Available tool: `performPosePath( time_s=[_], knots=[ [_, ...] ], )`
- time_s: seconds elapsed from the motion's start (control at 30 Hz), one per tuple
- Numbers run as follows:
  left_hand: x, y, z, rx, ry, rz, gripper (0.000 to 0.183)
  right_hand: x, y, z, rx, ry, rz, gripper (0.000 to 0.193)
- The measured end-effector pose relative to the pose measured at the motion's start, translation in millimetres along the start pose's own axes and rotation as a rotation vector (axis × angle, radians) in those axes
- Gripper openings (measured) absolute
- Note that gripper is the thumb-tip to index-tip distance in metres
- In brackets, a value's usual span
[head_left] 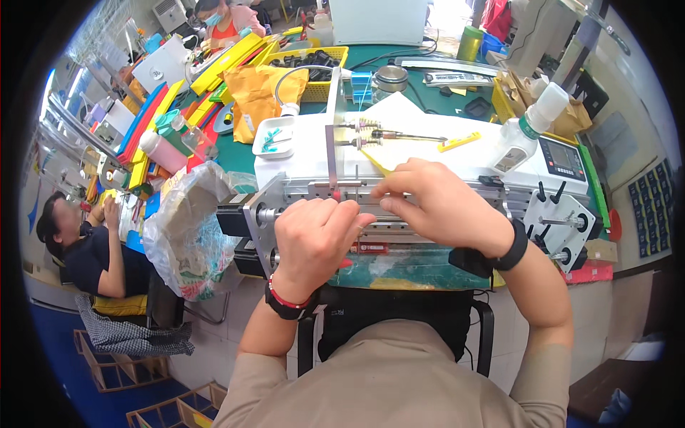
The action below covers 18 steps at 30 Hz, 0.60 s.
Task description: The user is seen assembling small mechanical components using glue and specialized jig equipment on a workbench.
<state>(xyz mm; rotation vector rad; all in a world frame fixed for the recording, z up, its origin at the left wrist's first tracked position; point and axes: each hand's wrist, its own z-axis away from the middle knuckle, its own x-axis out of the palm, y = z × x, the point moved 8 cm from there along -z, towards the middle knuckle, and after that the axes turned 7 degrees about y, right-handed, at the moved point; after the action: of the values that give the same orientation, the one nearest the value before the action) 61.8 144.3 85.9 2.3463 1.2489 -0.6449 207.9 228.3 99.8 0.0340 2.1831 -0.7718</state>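
Note:
In front of me a white bench machine [303, 158] carries metal rails along its near side. My left hand [314, 239] is closed over the left part of these rails, its thumb pointing right. Whatever its curled fingers hold is hidden. To its right, my right hand [435, 203] reaches over the rails with thumb and fingertips drawn together; anything between them is too small to make out. The two hands are apart. A small red piece [337, 195] shows just above my left fingers, close to an upright metal bar [331, 157].
A plastic-lined bin [189, 221] stands left of the machine, past a black motor [234, 215]. On the machine lie a white tray [273, 138] with small green pieces, a white bottle [524, 132] and a yellow-handled tool [459, 142]. Co-workers sit at left and far back.

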Motion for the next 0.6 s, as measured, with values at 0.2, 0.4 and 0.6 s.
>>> performPosePath(
  time_s=[0.2,0.4,0.6],
  knots=[
    [1.2,1.3,0.1,0.064,0.042,-0.069,0.028,33.5,26.3,-14.6,0.224,-0.330,-0.167,0.020],
    [-9.7,6.8,5.7,0.013,0.078,-0.015,0.025,13.9,-22.3,-2.4,-0.118,-0.047,-0.008,0.013],
    [-17.6,12.1,42.6,-0.051,0.169,0.068,0.020,15.6,-68.9,45.2,-0.260,0.155,0.155,0.019]
  ],
)
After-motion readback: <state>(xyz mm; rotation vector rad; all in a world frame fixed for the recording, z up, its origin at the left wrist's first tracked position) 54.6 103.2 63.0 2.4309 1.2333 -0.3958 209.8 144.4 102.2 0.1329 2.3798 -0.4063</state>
